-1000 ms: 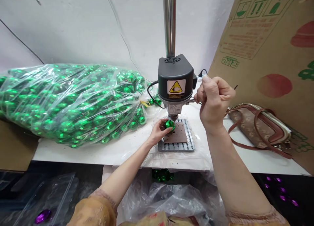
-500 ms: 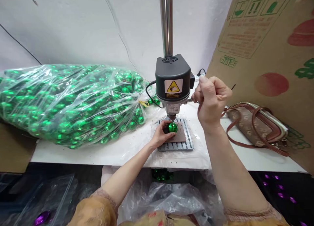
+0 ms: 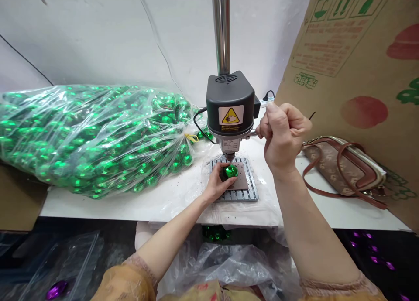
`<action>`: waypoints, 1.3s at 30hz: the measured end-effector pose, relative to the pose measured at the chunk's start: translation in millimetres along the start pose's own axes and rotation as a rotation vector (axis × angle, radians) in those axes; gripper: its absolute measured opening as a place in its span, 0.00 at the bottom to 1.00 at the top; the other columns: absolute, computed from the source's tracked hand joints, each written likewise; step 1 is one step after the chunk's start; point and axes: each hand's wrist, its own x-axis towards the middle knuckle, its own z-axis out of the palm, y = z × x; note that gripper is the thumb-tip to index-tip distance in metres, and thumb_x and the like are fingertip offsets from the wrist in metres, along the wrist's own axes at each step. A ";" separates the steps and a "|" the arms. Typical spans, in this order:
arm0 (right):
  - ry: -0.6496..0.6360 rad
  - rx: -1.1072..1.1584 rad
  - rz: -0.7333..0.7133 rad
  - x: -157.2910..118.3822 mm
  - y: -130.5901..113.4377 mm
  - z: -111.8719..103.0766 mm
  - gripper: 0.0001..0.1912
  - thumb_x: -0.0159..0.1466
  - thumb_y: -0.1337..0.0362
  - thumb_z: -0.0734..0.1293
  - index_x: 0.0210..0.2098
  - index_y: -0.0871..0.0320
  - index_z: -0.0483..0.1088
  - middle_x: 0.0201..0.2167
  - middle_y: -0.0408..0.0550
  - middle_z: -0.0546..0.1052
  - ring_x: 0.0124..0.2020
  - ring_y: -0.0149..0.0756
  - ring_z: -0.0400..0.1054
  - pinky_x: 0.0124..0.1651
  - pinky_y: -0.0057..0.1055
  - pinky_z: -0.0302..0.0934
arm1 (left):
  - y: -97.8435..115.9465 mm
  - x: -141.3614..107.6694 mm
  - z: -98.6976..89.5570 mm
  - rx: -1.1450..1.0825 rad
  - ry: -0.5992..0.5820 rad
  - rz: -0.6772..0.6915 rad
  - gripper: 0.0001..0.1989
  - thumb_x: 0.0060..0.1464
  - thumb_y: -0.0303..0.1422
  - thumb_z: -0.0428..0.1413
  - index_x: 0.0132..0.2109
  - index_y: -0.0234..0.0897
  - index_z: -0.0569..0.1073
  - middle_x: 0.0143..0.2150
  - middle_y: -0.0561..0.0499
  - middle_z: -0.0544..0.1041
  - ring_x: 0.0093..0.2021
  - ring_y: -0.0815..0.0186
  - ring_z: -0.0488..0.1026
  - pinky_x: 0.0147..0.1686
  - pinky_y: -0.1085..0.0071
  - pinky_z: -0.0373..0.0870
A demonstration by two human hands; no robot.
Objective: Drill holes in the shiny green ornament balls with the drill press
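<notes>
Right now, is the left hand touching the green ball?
Touching. The head view shows the left hand cupping the green ball from its left side, thumb against its near edge.

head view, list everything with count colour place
table: one, white, centre
drill press: one, black and silver, centre
lever: one, metallic, mostly hidden
base plate: one, grey, under drill press
board: one, brownish, on base plate
faceted ball: one, green, over board
ball bag: one, transparent, green-filled, table left
cartons: two, brown, both sides
handbag: one, brown, table right
wall: one, whitish, behind
cables: several, black, back
purple pieces: several, purple, below table
plastic sheeting: some, transparent, below table
sleeves: two, mustard, bottom
left hand: one, holding faceted ball
right hand: one, on lever
</notes>
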 end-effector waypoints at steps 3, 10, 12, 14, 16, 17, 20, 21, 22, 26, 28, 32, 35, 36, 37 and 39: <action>0.012 -0.040 -0.004 -6.7 -0.2 -2.1 0.26 0.64 0.57 0.68 0.17 0.56 0.52 0.13 0.34 0.54 0.16 0.21 0.50 0.20 0.28 0.48 | -1.9 -0.1 1.8 -0.021 0.018 -0.015 0.26 0.49 0.37 0.69 0.52 0.39 0.69 0.53 0.44 0.75 0.55 0.53 0.74 0.57 0.55 0.71; -0.017 0.073 -0.149 -25.4 7.5 -8.0 0.26 0.65 0.64 0.67 0.18 0.57 0.47 0.13 0.34 0.50 0.15 0.20 0.47 0.21 0.27 0.45 | 1.0 -0.9 2.1 -0.050 0.004 -0.019 0.27 0.49 0.37 0.70 0.53 0.39 0.69 0.54 0.44 0.74 0.56 0.53 0.73 0.59 0.53 0.70; -0.020 0.082 -0.180 -27.7 10.1 -9.2 0.26 0.65 0.65 0.67 0.18 0.58 0.47 0.14 0.34 0.50 0.15 0.20 0.47 0.21 0.27 0.45 | 1.4 -1.0 1.5 -0.053 -0.002 -0.018 0.27 0.49 0.37 0.70 0.53 0.39 0.69 0.54 0.44 0.74 0.57 0.52 0.73 0.59 0.53 0.70; -0.016 0.084 -0.216 -29.3 12.7 -10.3 0.26 0.64 0.66 0.66 0.18 0.58 0.47 0.14 0.34 0.50 0.16 0.20 0.47 0.21 0.27 0.44 | 1.2 -1.0 0.9 -0.044 -0.004 -0.016 0.27 0.49 0.37 0.70 0.53 0.39 0.69 0.54 0.44 0.74 0.57 0.52 0.73 0.59 0.52 0.70; -0.016 0.081 -0.261 -30.7 15.3 -11.6 0.25 0.64 0.68 0.66 0.18 0.58 0.47 0.14 0.35 0.50 0.16 0.20 0.46 0.21 0.27 0.44 | 0.2 -0.8 0.3 -0.034 -0.003 -0.013 0.26 0.49 0.36 0.70 0.53 0.39 0.69 0.54 0.44 0.74 0.57 0.52 0.73 0.60 0.52 0.69; -0.017 0.078 -0.281 -31.4 16.7 -12.3 0.24 0.64 0.68 0.65 0.18 0.58 0.47 0.15 0.35 0.50 0.16 0.19 0.46 0.21 0.27 0.43 | -0.5 -0.7 0.1 -0.032 -0.004 -0.012 0.26 0.49 0.36 0.70 0.53 0.39 0.70 0.54 0.44 0.74 0.57 0.52 0.73 0.60 0.52 0.69; -0.015 0.074 -0.316 -33.7 21.1 -14.4 0.23 0.64 0.70 0.65 0.19 0.59 0.48 0.15 0.35 0.50 0.16 0.19 0.45 0.21 0.26 0.43 | -2.5 -0.3 -0.4 -0.038 0.003 -0.015 0.27 0.48 0.37 0.71 0.53 0.40 0.70 0.53 0.44 0.75 0.56 0.52 0.73 0.59 0.52 0.70; -0.016 0.075 -0.322 -34.5 22.4 -15.1 0.23 0.63 0.71 0.65 0.19 0.59 0.48 0.15 0.35 0.50 0.16 0.19 0.46 0.22 0.26 0.43 | -3.1 -0.2 -0.4 -0.042 0.008 -0.018 0.28 0.47 0.37 0.71 0.53 0.40 0.71 0.52 0.44 0.75 0.56 0.52 0.73 0.59 0.52 0.70; -0.018 0.078 -0.330 -35.3 23.7 -15.9 0.23 0.63 0.71 0.65 0.19 0.59 0.47 0.15 0.35 0.50 0.16 0.19 0.45 0.22 0.26 0.43 | -3.4 -0.1 -0.4 -0.046 0.013 -0.022 0.28 0.47 0.38 0.71 0.53 0.40 0.71 0.52 0.44 0.75 0.56 0.52 0.74 0.59 0.52 0.70; -0.052 0.081 -0.375 -38.1 27.1 -18.2 0.23 0.62 0.72 0.64 0.19 0.59 0.45 0.15 0.36 0.50 0.17 0.19 0.45 0.22 0.26 0.43 | -4.0 0.1 0.2 -0.058 0.028 -0.029 0.28 0.45 0.38 0.72 0.51 0.40 0.72 0.50 0.45 0.75 0.55 0.52 0.74 0.58 0.54 0.71; -0.062 0.083 -0.397 -38.7 27.9 -18.8 0.23 0.62 0.72 0.64 0.19 0.59 0.46 0.15 0.36 0.50 0.17 0.19 0.45 0.22 0.26 0.44 | -3.8 0.0 0.5 -0.058 0.029 -0.028 0.28 0.45 0.39 0.72 0.51 0.40 0.72 0.50 0.45 0.75 0.55 0.53 0.74 0.58 0.54 0.71; -0.062 0.092 -0.416 -41.1 31.1 -20.2 0.22 0.61 0.72 0.64 0.18 0.59 0.46 0.15 0.35 0.50 0.16 0.20 0.45 0.22 0.26 0.44 | -2.3 -0.4 0.2 -0.038 0.016 -0.026 0.27 0.47 0.38 0.71 0.52 0.40 0.71 0.51 0.45 0.75 0.55 0.53 0.74 0.58 0.54 0.71; -0.065 0.093 -0.443 -46.9 35.4 -22.2 0.23 0.60 0.71 0.65 0.18 0.59 0.45 0.15 0.35 0.49 0.16 0.20 0.43 0.22 0.27 0.45 | -0.9 -1.0 -0.6 -0.012 0.011 -0.023 0.27 0.47 0.38 0.71 0.52 0.39 0.70 0.50 0.45 0.75 0.54 0.53 0.74 0.56 0.53 0.71; -0.060 0.090 -0.450 -48.8 36.0 -22.5 0.24 0.60 0.71 0.65 0.17 0.59 0.44 0.14 0.35 0.49 0.15 0.20 0.43 0.22 0.28 0.45 | -0.6 -1.2 -0.7 -0.007 0.010 -0.023 0.27 0.48 0.38 0.70 0.52 0.39 0.70 0.50 0.45 0.75 0.54 0.53 0.74 0.57 0.53 0.70; -0.050 0.082 -0.448 -49.9 35.6 -22.2 0.25 0.60 0.70 0.65 0.17 0.59 0.43 0.14 0.35 0.48 0.15 0.20 0.42 0.22 0.28 0.45 | -0.3 -1.3 -0.7 -0.003 0.009 -0.024 0.27 0.48 0.38 0.70 0.52 0.39 0.70 0.50 0.45 0.75 0.54 0.53 0.74 0.57 0.53 0.70; -0.009 0.052 -0.398 -48.0 30.5 -19.1 0.27 0.60 0.68 0.66 0.16 0.58 0.43 0.13 0.35 0.48 0.15 0.20 0.41 0.21 0.28 0.44 | 0.1 -1.2 -0.2 -0.004 0.011 -0.030 0.27 0.47 0.39 0.70 0.52 0.39 0.70 0.50 0.45 0.75 0.55 0.53 0.73 0.57 0.54 0.70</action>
